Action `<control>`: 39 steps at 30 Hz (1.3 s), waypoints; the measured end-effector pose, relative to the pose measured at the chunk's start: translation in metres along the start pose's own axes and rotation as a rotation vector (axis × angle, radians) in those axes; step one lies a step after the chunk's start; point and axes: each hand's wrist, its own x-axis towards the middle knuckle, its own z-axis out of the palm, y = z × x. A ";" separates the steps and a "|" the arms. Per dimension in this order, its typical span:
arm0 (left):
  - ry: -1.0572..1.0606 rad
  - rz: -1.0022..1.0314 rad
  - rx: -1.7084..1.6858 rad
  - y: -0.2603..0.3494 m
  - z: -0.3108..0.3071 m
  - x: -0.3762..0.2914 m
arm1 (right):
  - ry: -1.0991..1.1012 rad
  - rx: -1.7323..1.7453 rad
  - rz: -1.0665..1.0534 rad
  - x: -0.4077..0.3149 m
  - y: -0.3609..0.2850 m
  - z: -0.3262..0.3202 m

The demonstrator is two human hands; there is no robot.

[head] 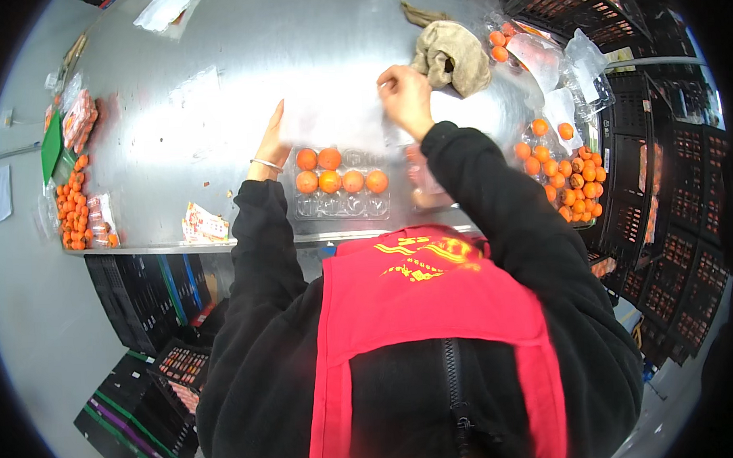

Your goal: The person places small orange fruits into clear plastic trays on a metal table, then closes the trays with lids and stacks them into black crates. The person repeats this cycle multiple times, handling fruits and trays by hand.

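A blurred, thin white sheet [332, 112] stretches between my two hands above the steel table. My left hand [272, 141], with a bangle at the wrist, grips its left edge, thumb up and the other fingers hidden behind it. At the upper right corner, the fingers of my right hand [405, 97] pinch the sheet. Just below it lies a clear plastic fruit tray [341, 207] with moulded cups. Several orange persimmons [353, 181] sit in its middle row and at the left of the row above; the near row of cups holds none. The sheet partly covers the tray's far side.
Beyond my right hand lies a beige cloth [454, 53]. Loose persimmons [574, 185] and clear packaging [588, 76] crowd the table's right end. More persimmons [72, 209] are piled at the left end. A filled pack [424, 187] lies partly under my right forearm. Black crates [627, 159] stand at right.
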 end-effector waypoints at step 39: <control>-0.158 0.735 1.021 0.011 0.017 -0.008 | -0.520 -0.036 -0.322 0.017 0.010 -0.067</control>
